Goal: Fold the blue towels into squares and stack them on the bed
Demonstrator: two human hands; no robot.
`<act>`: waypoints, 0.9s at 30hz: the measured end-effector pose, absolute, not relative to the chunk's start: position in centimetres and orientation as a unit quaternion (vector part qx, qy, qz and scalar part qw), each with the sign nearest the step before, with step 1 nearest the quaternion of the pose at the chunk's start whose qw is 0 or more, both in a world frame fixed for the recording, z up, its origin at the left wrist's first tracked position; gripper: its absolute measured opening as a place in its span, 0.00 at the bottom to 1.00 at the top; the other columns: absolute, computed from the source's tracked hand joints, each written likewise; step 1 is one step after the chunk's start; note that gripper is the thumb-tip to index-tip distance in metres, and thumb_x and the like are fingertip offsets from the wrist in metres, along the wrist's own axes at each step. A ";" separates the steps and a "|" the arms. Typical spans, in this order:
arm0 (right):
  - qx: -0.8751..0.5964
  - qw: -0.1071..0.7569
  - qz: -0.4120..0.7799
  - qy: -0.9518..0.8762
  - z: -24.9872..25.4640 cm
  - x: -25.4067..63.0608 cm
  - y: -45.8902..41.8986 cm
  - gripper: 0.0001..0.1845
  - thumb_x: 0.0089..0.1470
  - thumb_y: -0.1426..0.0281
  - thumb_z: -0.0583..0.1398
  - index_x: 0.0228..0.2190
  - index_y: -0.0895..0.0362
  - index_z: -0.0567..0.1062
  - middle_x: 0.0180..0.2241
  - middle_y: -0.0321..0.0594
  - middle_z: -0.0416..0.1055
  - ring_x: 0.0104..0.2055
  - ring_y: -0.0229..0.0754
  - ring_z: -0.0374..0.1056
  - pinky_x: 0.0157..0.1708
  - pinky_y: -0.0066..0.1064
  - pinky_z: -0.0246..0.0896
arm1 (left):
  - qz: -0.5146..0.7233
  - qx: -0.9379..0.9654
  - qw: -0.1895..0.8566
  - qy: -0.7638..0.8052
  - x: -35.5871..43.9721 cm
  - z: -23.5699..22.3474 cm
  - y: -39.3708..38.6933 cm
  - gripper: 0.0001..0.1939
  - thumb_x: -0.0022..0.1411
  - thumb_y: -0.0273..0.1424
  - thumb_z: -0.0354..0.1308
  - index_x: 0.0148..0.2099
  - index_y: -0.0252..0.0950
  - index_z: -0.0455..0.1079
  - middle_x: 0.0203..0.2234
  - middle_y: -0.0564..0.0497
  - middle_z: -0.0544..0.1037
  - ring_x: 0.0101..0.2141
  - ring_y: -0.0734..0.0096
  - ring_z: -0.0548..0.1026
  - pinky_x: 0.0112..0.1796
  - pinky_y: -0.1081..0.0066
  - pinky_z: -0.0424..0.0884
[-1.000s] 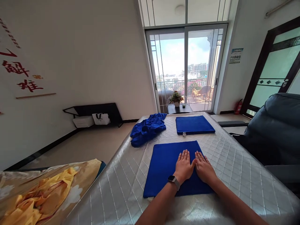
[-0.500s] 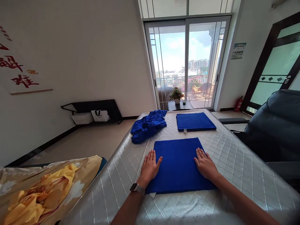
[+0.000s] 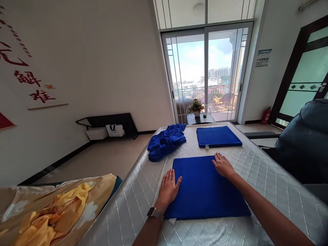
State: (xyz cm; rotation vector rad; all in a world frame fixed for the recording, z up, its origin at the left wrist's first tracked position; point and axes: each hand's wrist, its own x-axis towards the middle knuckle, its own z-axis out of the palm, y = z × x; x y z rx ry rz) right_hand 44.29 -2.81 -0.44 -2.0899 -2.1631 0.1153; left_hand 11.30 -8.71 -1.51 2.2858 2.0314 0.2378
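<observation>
A folded blue cloth (image 3: 202, 191) lies flat in a neat rectangle in front of me, a small white tag poking out at its near left edge. My left hand (image 3: 169, 188) rests open along its left edge, a watch (image 3: 154, 212) on the wrist. At the far right corner my right hand (image 3: 223, 165) is laid flat, fingers stretched out. Beyond it sits a second folded blue cloth (image 3: 219, 136), also tagged. A crumpled blue cloth (image 3: 167, 141) is heaped at the far left.
All the blue cloths lie on a silvery quilted mattress (image 3: 138, 205). To the left, a yellow cloth (image 3: 61, 218) lies on a floral-patterned surface. A dark armchair (image 3: 304, 143) stands at the right. Past the far edge are a small table with a potted plant (image 3: 196, 106) and glass sliding doors.
My right hand has slid away from me along the right edge to the far corner. My left hand stays at the left edge. The view has shifted slightly left and up.
</observation>
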 end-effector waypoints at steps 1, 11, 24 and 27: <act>-0.696 0.063 0.042 -0.714 -0.8 44.5 -2.4 0.37 0.68 0.59 0.39 0.69 0.70 0.50 0.72 0.50 0.43 0.73 0.47 0.38 0.70 0.41 0.34 | 0.076 0.743 0.039 0.664 11.3 -1.5 -8.7 0.45 0.71 0.56 0.28 0.74 0.24 0.44 0.71 0.39 0.48 0.70 0.56 0.47 0.68 0.54 0.46; -0.694 0.084 0.053 -0.713 -3.5 45.5 -1.3 0.37 0.68 0.60 0.39 0.69 0.70 0.48 0.72 0.51 0.41 0.74 0.46 0.36 0.70 0.40 0.30 | 0.078 0.737 0.037 0.670 11.3 -1.2 -8.1 0.44 0.71 0.55 0.30 0.74 0.26 0.43 0.71 0.39 0.48 0.70 0.57 0.47 0.68 0.55 0.47; -0.688 0.083 0.046 -0.719 -3.3 45.8 -1.5 0.35 0.68 0.61 0.40 0.69 0.67 0.49 0.72 0.50 0.40 0.74 0.47 0.35 0.70 0.40 0.32 | 0.112 0.885 0.050 0.448 29.5 0.5 -3.8 0.35 0.75 0.49 0.30 0.70 0.33 0.57 0.69 0.41 0.59 0.69 0.60 0.54 0.66 0.55 0.54; -0.689 0.078 0.041 -0.720 -3.3 45.9 -1.6 0.34 0.67 0.64 0.40 0.70 0.65 0.50 0.72 0.47 0.40 0.74 0.45 0.34 0.70 0.39 0.32 | 0.129 0.865 0.040 0.483 32.5 -0.5 -2.1 0.35 0.75 0.48 0.29 0.70 0.33 0.57 0.69 0.41 0.60 0.69 0.59 0.54 0.67 0.54 0.53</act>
